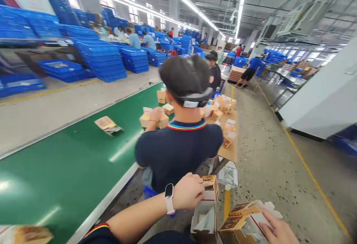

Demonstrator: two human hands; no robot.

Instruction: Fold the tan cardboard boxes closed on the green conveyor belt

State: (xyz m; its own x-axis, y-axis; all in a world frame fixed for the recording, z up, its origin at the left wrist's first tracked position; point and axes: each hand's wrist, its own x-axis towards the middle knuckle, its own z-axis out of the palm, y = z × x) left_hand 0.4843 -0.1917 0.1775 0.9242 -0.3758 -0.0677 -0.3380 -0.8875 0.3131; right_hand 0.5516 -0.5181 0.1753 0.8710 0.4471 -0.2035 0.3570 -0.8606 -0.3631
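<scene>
My left hand [189,192], with a pale watch on its wrist, has its fingers curled over the top of an open cardboard box [205,214]. Whitish wrapping shows inside that box. At the lower right, my right hand [279,229] grips the raised white flap of a second open cardboard box [237,231], printed brown outside. A red line runs along this flap. The thumb of the right hand is hidden. Both boxes are partly cut off by the bottom of the view.
A seated person [178,143] in a dark shirt and cap is directly ahead. To the left runs a green conveyor belt [83,162] carrying a flattened carton [107,124]. Small boxes crowd a side table [234,151]. Blue crates [97,58] are stacked beyond the belt.
</scene>
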